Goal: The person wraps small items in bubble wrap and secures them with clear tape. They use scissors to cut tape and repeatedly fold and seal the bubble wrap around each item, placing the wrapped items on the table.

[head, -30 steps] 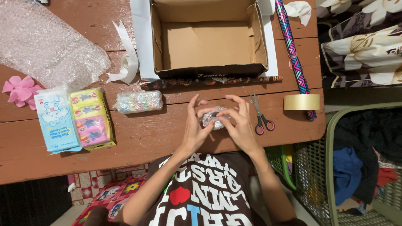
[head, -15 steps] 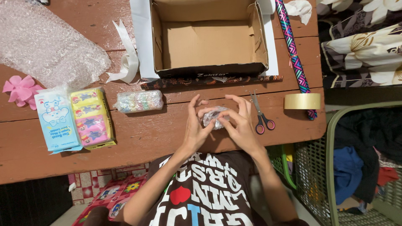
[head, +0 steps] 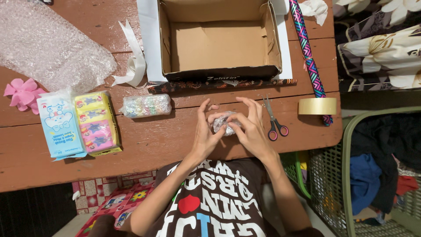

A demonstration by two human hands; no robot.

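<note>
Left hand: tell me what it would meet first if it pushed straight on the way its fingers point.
Probably the dark patterned roll lying along the front of the open cardboard box; the left hand points up the table towards it, though height is unclear.

Worn red-brown plank table in a cluttered room

I see the wooden table [head: 153,145] spreading under and left of the hands; right of them stands a green mesh basket [head: 346,175] of clothes, beyond it floral fabric [head: 377,44], and a patterned red mat [head: 118,204] lies below on the floor.
</note>
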